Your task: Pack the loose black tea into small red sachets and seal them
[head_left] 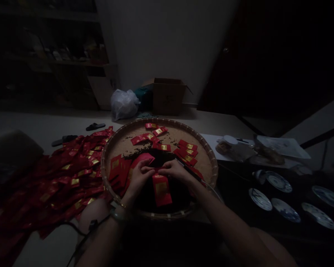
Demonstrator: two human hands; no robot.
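our L hand & R hand, fingertips pinched on red pkt's top end, round tray below, pkt heap to L

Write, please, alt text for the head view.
A person's left hand and right hand pinch a red packet by its far end over a round tray with dark shreds and other packets. A packet heap lies at left, patterned plates at right.

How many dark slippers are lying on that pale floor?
2. One dark slipper is on the pale floor by the far end of the heap of glossy red packets; the other slipper is farther left, near the heap's edge. Others may be hidden in shadow.
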